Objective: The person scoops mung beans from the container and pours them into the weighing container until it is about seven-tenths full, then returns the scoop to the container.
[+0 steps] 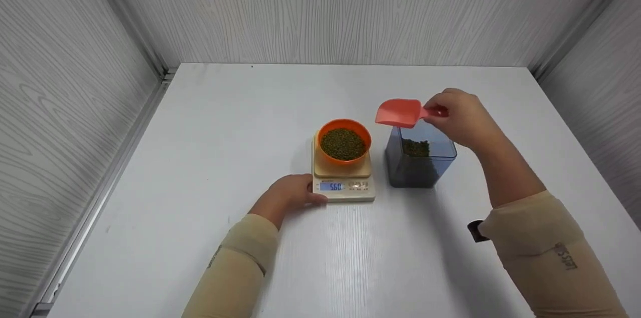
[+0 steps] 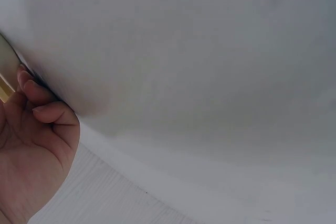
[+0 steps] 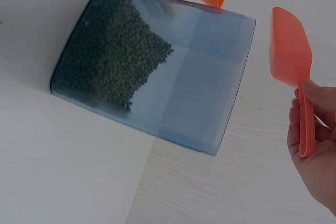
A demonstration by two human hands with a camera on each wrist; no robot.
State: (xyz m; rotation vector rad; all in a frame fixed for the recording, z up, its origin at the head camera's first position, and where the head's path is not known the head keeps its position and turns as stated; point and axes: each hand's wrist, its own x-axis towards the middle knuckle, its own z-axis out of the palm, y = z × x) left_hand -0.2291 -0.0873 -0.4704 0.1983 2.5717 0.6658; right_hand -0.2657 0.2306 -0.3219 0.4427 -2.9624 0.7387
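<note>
My right hand (image 1: 461, 113) grips the handle of a coral-red scoop (image 1: 399, 112) above the rear left of a clear bluish bin (image 1: 443, 150). No beans show in the scoop. Small green mung beans (image 3: 113, 51) lie heaped toward one side inside the bin. To its left, an orange bowl (image 1: 344, 162) full of mung beans stands on a kitchen scale (image 1: 345, 197), whose lit display seems to read 560. At the scale's front left corner, my left hand (image 1: 291, 192) holds the edge, thumb along the front and fingers at the side, partly hidden.
Everything stands on a white table (image 1: 225, 122). A pale wood-grain panel (image 1: 320, 12) rises behind it, with similar panels at the left and right. A narrow gap separates the scale from the bin.
</note>
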